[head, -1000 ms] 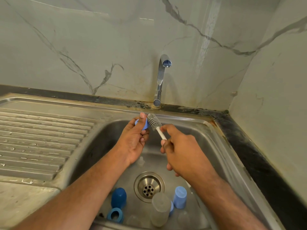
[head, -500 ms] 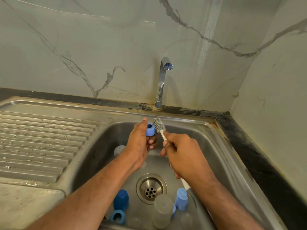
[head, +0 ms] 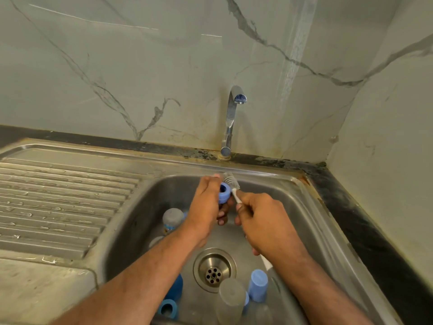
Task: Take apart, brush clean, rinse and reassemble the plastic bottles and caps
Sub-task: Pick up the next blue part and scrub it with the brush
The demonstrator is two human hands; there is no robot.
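Both hands work above the sink (head: pixel 311 207) basin, close together. Left hand (head: pixel 206 205) grips a blue cap (head: pixel 224 190) between thumb and fingers, its open end facing the right hand. Right hand (head: pixel 264 219) is closed round the white handle of a bottle brush (head: pixel 232 181); grey bristle head sits just beside the cap's rim, contact unclear owing to blur. Below the hands, round the drain (head: pixel 213 269): clear bottle (head: pixel 230 301), light blue cap (head: pixel 257 286), dark blue pieces (head: pixel 174 290). Another bottle (head: pixel 173 219) lies beside the left wrist.
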